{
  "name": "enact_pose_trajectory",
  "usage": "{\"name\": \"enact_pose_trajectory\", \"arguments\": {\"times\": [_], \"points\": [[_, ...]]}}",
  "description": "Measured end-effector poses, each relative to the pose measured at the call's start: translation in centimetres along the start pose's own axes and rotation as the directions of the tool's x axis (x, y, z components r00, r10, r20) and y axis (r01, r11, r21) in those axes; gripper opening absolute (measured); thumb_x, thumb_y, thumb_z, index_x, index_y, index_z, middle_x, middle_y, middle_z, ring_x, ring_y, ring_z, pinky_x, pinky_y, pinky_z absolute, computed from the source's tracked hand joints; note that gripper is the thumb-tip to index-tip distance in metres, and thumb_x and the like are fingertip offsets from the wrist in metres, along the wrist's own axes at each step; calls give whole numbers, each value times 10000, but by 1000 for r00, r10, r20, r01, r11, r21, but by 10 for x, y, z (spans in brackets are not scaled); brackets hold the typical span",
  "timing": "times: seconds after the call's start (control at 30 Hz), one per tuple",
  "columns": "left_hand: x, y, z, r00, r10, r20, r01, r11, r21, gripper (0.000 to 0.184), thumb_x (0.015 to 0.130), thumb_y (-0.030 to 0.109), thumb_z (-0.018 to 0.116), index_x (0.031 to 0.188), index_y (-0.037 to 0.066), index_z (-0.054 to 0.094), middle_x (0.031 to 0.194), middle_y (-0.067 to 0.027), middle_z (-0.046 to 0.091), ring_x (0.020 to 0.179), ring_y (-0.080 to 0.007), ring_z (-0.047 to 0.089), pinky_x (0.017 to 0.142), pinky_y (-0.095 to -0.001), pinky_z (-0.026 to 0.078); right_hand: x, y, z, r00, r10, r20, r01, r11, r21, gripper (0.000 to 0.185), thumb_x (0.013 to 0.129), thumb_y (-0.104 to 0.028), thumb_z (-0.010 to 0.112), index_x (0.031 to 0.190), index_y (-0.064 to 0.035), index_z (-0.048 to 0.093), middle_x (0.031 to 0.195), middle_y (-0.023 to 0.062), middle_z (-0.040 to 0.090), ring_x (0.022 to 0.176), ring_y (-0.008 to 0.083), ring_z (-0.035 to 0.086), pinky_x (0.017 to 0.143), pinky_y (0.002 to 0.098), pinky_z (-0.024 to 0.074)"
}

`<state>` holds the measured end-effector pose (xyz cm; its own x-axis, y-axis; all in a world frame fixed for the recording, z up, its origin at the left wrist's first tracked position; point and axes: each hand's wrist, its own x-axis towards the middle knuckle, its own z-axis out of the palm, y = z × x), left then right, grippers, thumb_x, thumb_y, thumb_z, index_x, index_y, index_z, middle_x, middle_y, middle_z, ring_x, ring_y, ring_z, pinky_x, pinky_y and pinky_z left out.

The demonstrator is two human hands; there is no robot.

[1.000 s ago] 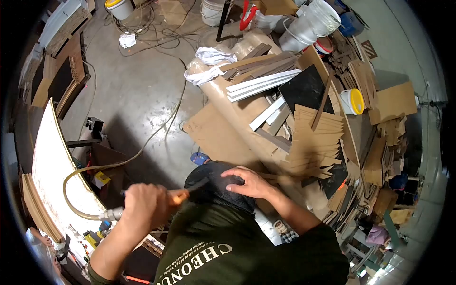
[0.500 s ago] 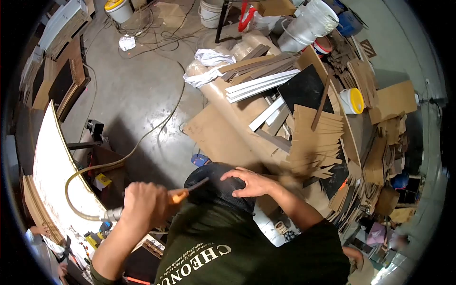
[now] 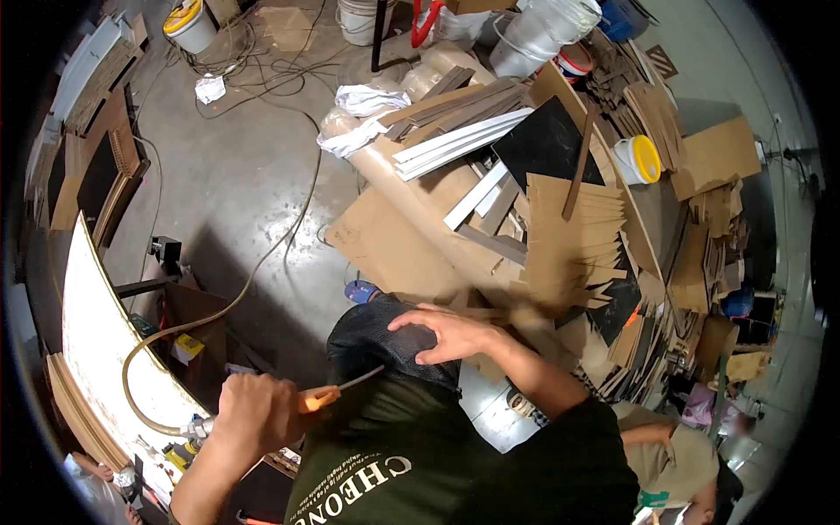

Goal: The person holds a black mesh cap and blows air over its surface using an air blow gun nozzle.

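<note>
At the near left, grips an orange-handled tool (image 3: 319,400) in the left hand (image 3: 262,409), with fingers curled tightly around the handle. Points the thin metal shaft right and slightly far, toward the dark mesh fabric (image 3: 376,337) near the middle; cannot tell whether touching it. Holds the right hand (image 3: 451,337) over the right side of that fabric, with thumb and forefinger curved wide apart; cannot tell if pinching any of it. Wears a dark green shirt (image 3: 350,494) with pale lettering, and shows a blue sandal (image 3: 360,291) just beyond the fabric.

Just beside the left wrist, shows a metal fitting (image 3: 197,428) on a long hose (image 3: 262,262), looping across the floor toward the far side. Left of that, shows a bright white panel (image 3: 96,306), with a yellow-and-black tool (image 3: 181,455) by the near end.

Beyond the right hand, shows flat cardboard (image 3: 385,249) on the floor, then a heap with white strips (image 3: 459,144), a black panel (image 3: 547,144) and slit cardboard (image 3: 564,232). To the right of the heap, shows a yellow-lidded bucket (image 3: 637,160); at the far left, another bucket (image 3: 190,28) near tangled cords. At the near right, shows a co-worker (image 3: 674,464) in a beige top, partly hidden behind the green sleeve.
</note>
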<state>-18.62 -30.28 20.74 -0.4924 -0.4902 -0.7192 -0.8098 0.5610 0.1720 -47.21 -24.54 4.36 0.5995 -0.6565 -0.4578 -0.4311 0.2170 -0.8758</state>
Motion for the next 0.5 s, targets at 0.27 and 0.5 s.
{"name": "enact_pose_trajectory", "arguments": {"times": [0.27,0.5], "points": [[4,-2,-14,980,-105,-171,115,992,50,396,735,447,648,572,86,641,496,-116,568,479,-264,596,458,-353,430,2,0,6,995,61,-80,-62,998,-8,552,754,-240,671,1256,-150,461,1216,95,509,1124,254,441,928,346,405],[9,7,-16,991,-23,-135,42,989,142,370,694,457,681,661,90,646,501,-108,565,455,-260,583,453,-346,427,9,-1,16,977,135,-163,-143,989,-40,560,764,-396,673,1258,-225,470,1373,191,362,1240,356,400,988,414,365]]}}
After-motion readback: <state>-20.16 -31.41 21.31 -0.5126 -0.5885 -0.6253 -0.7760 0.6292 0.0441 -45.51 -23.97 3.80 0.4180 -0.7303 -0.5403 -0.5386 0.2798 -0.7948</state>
